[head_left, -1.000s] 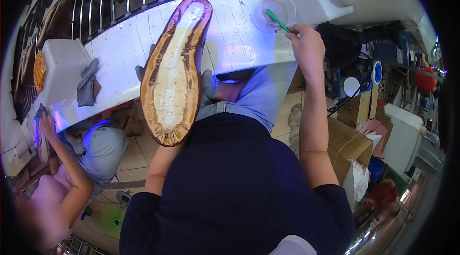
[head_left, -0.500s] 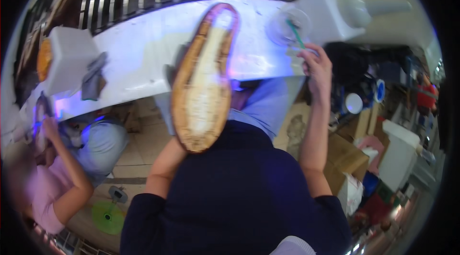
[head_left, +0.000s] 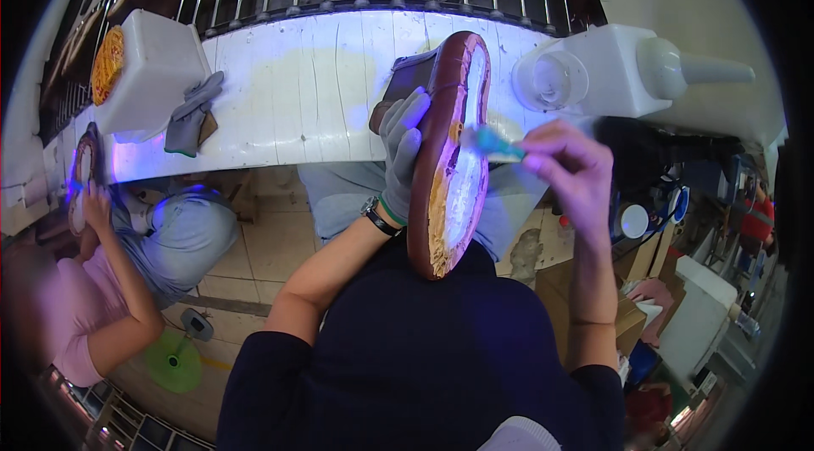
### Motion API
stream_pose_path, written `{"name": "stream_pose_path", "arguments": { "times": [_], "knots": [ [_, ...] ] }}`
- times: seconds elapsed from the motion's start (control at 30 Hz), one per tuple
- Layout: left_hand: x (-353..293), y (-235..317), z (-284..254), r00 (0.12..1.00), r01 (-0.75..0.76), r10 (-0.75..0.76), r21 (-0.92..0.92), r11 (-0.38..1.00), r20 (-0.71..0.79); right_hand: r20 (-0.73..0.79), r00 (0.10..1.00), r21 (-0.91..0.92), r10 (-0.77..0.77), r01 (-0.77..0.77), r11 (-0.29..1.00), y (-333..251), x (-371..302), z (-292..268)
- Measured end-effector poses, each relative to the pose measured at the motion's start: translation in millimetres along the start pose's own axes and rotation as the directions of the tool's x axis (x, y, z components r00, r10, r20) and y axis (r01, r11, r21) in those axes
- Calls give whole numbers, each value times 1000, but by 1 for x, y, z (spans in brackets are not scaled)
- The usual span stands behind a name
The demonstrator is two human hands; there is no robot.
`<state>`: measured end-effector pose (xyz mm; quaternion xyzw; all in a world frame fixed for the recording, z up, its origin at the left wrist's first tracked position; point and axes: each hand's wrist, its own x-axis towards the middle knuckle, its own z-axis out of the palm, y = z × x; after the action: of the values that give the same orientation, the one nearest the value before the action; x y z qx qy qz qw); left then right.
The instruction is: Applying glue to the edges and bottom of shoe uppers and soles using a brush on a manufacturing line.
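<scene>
In the head view, the left grip point(head_left: 398, 150), in a grey knit glove with a green cuff, is clamped on the brown leather shoe point(head_left: 452, 175), which stands tilted just right of those fingers. Its smooth upper faces left; its long oval underside shows a whitish centre strip, a rough tan margin and crimped pleats at the near end. The right grip point(head_left: 572, 164), bare, has thumb and fingertips pinched together on a slim green brush point(head_left: 504, 147), its blurred head over the underside; contact is unclear. Beyond the right grip, a clear round plastic cup point(head_left: 551, 84) sits on the cracked white bench point(head_left: 292, 99). Left of the left grip lies a limp grey glove point(head_left: 193, 116).
</scene>
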<state>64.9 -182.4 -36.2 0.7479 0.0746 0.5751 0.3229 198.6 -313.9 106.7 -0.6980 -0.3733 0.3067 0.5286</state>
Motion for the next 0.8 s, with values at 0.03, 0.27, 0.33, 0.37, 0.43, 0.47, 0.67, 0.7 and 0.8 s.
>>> {"name": "stream_pose_path", "arguments": {
  "times": [0.03, 0.27, 0.33, 0.37, 0.43, 0.47, 0.67, 0.7, 0.8],
  "knots": [
    [0, 0, 1, 1000, 4, -4, 3, 1000, -8, 10, 999, -39, -43, 43, 998, -4, -4, 6],
    [1, -3, 5, 999, 12, -11, 19, 1000, -52, -137, 989, -135, -52, 33, 990, 6, -10, 21],
    [3, -1, 4, 999, 8, -7, 25, 1000, -32, -165, 985, -235, -57, 17, 972, 15, 3, 19],
    [3, -1, 2, 999, -9, 10, 23, 1000, -35, -220, 974, -352, -56, -26, 936, 19, 10, 18],
    [3, 0, -1, 1000, 8, -8, 28, 1000, 11, -264, 964, -277, -27, -49, 960, 28, 28, 16],
    [3, 1, -2, 1000, 10, -11, 28, 1000, 14, -306, 951, -244, 52, -131, 961, 29, 32, 15],
    [-1, 0, -1, 998, 55, -56, -64, 996, -17, 39, 999, -99, -22, 26, 995, 1, 0, 3],
    [-2, 0, -1, 998, 56, -57, -71, 996, -10, 37, 999, -110, -10, 14, 994, 0, -2, 2],
    [-3, 0, -2, 999, 37, -37, -9, 999, 0, -101, 995, -181, 27, -45, 982, 17, 10, 3]
  ]
}}
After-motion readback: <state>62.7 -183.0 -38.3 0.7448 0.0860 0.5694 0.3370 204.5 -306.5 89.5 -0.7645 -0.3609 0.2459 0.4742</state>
